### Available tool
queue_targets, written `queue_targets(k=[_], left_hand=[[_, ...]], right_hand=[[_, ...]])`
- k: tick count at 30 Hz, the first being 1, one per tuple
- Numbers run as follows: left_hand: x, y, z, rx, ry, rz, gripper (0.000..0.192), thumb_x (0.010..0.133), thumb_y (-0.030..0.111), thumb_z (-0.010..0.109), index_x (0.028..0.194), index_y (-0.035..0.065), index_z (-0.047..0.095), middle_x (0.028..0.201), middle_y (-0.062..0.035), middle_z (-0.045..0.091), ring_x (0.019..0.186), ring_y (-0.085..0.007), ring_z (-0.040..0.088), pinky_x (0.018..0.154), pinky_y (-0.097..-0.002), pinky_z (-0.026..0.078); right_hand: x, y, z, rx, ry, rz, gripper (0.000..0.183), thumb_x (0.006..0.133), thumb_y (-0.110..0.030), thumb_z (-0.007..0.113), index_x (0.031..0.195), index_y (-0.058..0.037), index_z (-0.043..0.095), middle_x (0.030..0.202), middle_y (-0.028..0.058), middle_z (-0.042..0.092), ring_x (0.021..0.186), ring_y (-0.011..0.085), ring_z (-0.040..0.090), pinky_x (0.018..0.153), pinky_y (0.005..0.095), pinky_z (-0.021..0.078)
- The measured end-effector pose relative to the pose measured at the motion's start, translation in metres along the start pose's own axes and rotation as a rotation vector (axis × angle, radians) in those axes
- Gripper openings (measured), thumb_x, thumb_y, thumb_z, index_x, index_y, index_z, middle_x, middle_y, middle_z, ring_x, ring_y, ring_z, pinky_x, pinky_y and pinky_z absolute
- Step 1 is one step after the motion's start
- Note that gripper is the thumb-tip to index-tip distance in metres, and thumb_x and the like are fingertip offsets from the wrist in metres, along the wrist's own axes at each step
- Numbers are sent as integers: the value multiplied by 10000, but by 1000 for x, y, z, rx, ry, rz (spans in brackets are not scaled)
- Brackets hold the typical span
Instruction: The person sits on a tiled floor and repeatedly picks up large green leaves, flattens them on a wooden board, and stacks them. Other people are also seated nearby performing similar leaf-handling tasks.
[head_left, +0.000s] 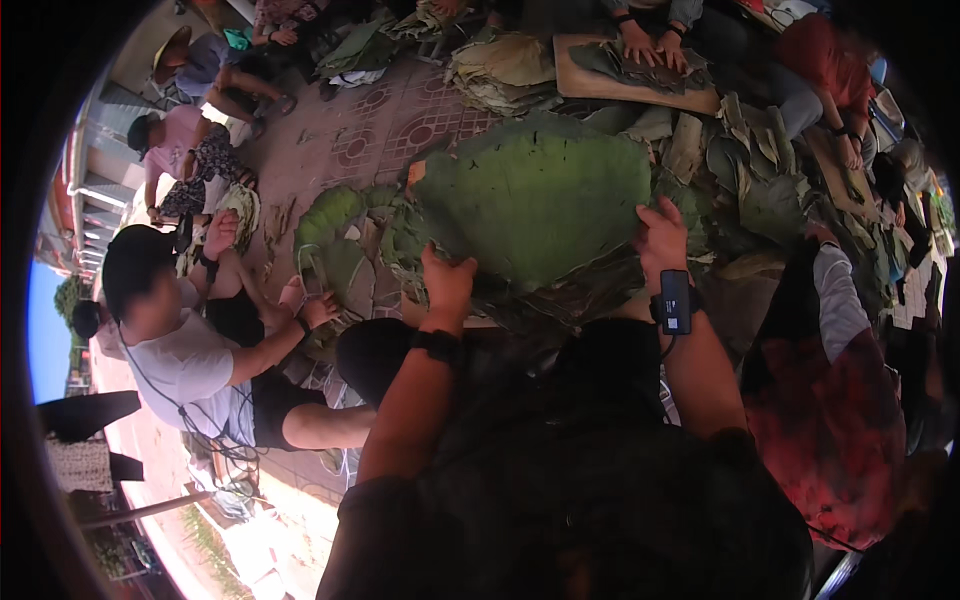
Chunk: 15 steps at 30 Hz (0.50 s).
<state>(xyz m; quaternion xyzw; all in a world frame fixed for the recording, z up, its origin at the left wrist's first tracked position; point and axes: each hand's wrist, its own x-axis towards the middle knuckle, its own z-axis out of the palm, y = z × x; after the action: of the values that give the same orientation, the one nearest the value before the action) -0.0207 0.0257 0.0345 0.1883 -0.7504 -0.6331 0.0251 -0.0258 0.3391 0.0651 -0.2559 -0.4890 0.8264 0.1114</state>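
Observation:
A broad green lotus leaf (536, 199), fan-shaped and apparently folded, lies on top of a layered stack of leaves (540, 300) in front of my knees. My left hand (448, 281) grips the stack's near left edge, thumb on top and the fingers hidden beneath. On the opposite side, my right hand (661, 232) holds the right edge of the leaf, its fingertips partly out of sight. Part of a wooden board (480, 321) shows under the stack. Both wrists wear dark bands; the right one carries a small black device (675, 301).
More leaves (334, 225) lie to the left, and a heap of dried leaves (765, 169) fills the right. Across from me, another person's hands (652, 49) press leaves on a board (637, 97). A person in white (180, 337) sits close on my left; a red-clad person (825, 427) is close right.

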Motion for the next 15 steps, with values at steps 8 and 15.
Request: queue_targets(k=[8,15], left_hand=[[-12,32,13,711,247,739,832,720,183,752,1389,-8,297,1340,-269,415,1259,-444,368,1025,-500,321],[-1,57,82,1012,-344,815,799,817,517,615,1452,142,310,1470,-242,284,1362,-483,201,1086,-561,198]], right_hand=[[8,0,-8,141,-80,195,414,819,-71,643,1208,-121,513,841,6,603,620,120,525,495,282,404],[16,-3,-11,213,-305,403,224,852,-235,640,1063,-202,571,899,-60,626,757,122,568,579,287,394]])
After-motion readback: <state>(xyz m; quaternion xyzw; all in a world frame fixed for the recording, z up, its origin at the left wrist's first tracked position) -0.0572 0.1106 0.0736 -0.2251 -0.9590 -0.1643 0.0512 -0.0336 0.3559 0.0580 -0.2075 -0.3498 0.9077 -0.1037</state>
